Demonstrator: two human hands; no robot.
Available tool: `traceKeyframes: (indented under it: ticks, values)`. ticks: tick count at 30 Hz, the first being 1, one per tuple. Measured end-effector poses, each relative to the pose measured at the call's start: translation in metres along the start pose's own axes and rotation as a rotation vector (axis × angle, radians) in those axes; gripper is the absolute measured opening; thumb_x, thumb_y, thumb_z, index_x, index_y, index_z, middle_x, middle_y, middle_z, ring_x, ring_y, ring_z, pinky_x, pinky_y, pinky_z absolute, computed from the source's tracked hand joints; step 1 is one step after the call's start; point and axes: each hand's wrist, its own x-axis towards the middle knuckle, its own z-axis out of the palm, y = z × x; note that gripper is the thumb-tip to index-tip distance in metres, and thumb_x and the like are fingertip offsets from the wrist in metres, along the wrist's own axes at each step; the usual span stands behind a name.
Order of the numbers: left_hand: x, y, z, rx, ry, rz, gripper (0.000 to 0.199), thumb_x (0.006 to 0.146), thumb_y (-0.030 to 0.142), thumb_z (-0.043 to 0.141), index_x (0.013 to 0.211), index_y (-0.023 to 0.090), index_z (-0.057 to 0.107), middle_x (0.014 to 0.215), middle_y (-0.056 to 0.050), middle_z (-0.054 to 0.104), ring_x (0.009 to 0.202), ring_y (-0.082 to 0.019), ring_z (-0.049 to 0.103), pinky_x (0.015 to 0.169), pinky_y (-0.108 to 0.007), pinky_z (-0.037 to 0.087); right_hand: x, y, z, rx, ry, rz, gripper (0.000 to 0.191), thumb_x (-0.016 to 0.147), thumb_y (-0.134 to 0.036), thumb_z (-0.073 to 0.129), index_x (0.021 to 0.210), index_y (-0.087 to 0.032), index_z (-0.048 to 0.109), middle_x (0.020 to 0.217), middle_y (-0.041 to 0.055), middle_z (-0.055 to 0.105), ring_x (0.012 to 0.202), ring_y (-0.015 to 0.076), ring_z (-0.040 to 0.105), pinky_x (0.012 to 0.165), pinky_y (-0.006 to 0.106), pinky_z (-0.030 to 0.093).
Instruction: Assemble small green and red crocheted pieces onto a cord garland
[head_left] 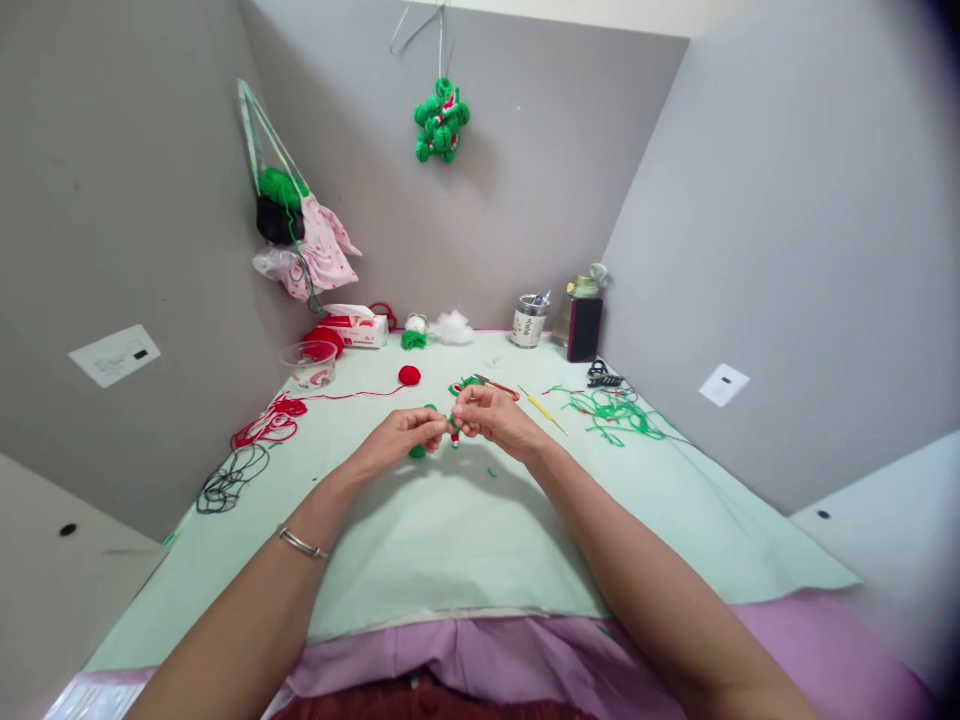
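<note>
My left hand and my right hand meet over the middle of the table, fingertips pinched together. Between them is a small green, red and white crocheted piece, mostly covered by the fingers. Green crochet also shows just below my left fingers; whether it joins the held piece I cannot tell. Behind my right hand lie orange-handled snips and another green and red crocheted piece. A yellow crochet hook rests to the right of that hand.
Cut green yarn lies at right, near a black claw clip. Red yarn, black cord and a clear bowl are at left. A red yarn ball, tissue box, pen can and phone stand farther back.
</note>
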Motion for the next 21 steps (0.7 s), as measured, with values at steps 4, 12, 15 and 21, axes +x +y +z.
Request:
traceKeyframes:
  ticks: [4, 12, 15, 21]
  values:
    - [-0.003, 0.007, -0.001, -0.031, -0.058, -0.045, 0.034, 0.087, 0.047, 0.062, 0.084, 0.015, 0.072, 0.065, 0.000, 0.055, 0.056, -0.010, 0.047, 0.053, -0.021, 0.034, -0.004, -0.002, 0.001, 0.006, 0.046, -0.016, 0.034, 0.066, -0.038, 0.085, 0.074, -0.018, 0.060, 0.063, -0.0032, 0.065, 0.052, 0.0069, 0.053, 0.053, 0.020, 0.039]
    - [-0.005, 0.011, 0.002, -0.420, 0.056, -0.056, 0.028, 0.083, 0.042, 0.070, 0.090, 0.016, 0.069, 0.062, 0.002, 0.053, 0.055, -0.008, 0.045, 0.054, -0.020, 0.035, -0.004, 0.001, 0.003, 0.061, 0.047, 0.016, 0.035, 0.065, -0.040, 0.086, 0.075, -0.017, 0.062, 0.072, 0.0003, 0.068, 0.061, 0.0086, 0.059, 0.059, 0.021, 0.044]
    - [-0.004, 0.006, 0.003, -0.418, 0.105, -0.045, 0.029, 0.085, 0.043, 0.068, 0.090, 0.015, 0.069, 0.056, 0.004, 0.047, 0.052, -0.009, 0.039, 0.051, -0.021, 0.032, -0.003, 0.006, 0.004, -0.015, 0.130, -0.015, 0.034, 0.066, -0.045, 0.084, 0.075, -0.017, 0.065, 0.081, 0.0030, 0.070, 0.067, 0.0112, 0.060, 0.060, 0.023, 0.046]
    - [-0.007, 0.003, 0.010, -0.262, -0.002, -0.055, 0.033, 0.087, 0.045, 0.063, 0.095, 0.015, 0.072, 0.056, 0.003, 0.050, 0.049, -0.009, 0.036, 0.047, -0.022, 0.025, -0.004, 0.015, 0.014, -0.093, 0.169, -0.108, 0.037, 0.074, -0.053, 0.075, 0.079, -0.021, 0.058, 0.073, 0.0000, 0.067, 0.053, 0.0099, 0.054, 0.048, 0.022, 0.041]
